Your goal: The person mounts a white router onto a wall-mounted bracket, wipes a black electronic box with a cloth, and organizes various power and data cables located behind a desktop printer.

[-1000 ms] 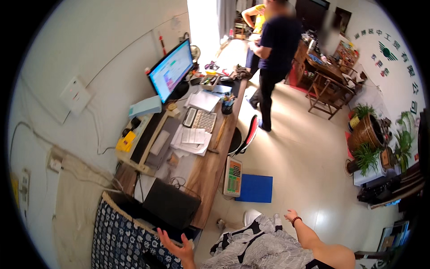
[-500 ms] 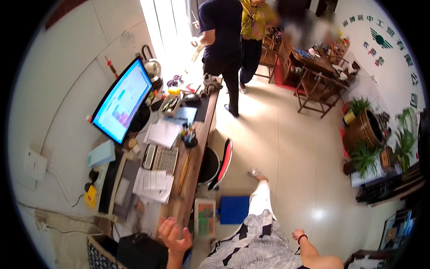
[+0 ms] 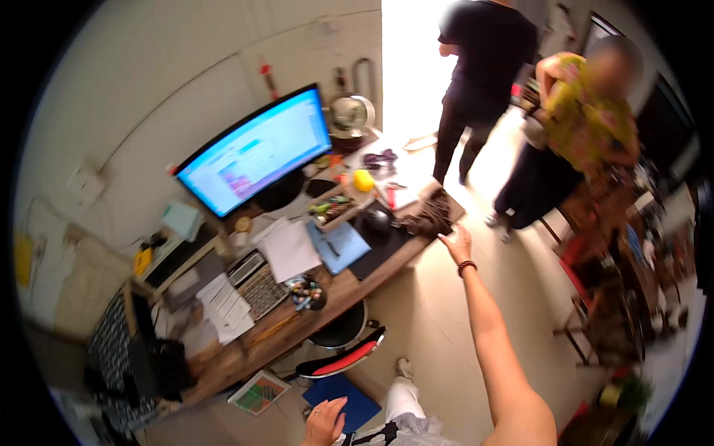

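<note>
What I can't make out from the head view

My left hand [image 3: 325,421] sits at the bottom edge, its forearm cut off, and I can't tell whether it touches anything. The monitor [image 3: 256,151] is blurred, so its contents are unreadable to me. The dark bundle [image 3: 427,215] near my right hand [image 3: 457,243] is too smeared to identify, and contact is unclear. The small clutter in the tray [image 3: 332,209] is too tiny to sort. The desk's [image 3: 338,291] near-left end disappears into the dark rim.

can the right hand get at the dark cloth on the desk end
Probably yes. The right hand is stretched out, open, right beside the dark cloth at the desk end, with nothing between them.
</note>
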{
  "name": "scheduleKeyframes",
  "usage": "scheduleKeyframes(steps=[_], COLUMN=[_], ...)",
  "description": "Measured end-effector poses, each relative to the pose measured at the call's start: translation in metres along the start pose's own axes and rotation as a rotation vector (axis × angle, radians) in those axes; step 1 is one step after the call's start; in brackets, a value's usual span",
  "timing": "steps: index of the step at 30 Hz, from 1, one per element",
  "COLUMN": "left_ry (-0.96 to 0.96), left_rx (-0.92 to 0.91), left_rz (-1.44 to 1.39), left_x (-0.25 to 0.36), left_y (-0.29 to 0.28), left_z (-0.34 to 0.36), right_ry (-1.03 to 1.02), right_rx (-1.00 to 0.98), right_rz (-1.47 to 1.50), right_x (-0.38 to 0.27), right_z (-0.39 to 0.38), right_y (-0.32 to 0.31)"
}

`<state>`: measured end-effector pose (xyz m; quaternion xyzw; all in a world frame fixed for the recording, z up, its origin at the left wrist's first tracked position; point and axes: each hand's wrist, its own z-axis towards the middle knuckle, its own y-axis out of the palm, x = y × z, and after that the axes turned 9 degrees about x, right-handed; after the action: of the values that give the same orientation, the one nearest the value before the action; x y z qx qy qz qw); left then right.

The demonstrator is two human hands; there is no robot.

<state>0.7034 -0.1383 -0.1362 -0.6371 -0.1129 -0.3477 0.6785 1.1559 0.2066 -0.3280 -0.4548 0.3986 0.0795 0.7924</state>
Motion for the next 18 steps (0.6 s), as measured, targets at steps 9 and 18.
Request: scheduleKeyframes(steps=[9, 18], left_ry=[-0.277, -0.626], left_rx=[0.110, 0.240], left_rz=[-0.008, 0.034], left_x=[0.008, -0.056], left_y=[0.002, -0.079], left_z=[-0.058, -0.200], right_ry=[0.600, -0.105], right_rx=[-0.308, -0.377], right_rz=[0.556, 1.444], right_x=[0.034, -0.155], right_z=[0.049, -0.088], right_y=[0.025, -0.179])
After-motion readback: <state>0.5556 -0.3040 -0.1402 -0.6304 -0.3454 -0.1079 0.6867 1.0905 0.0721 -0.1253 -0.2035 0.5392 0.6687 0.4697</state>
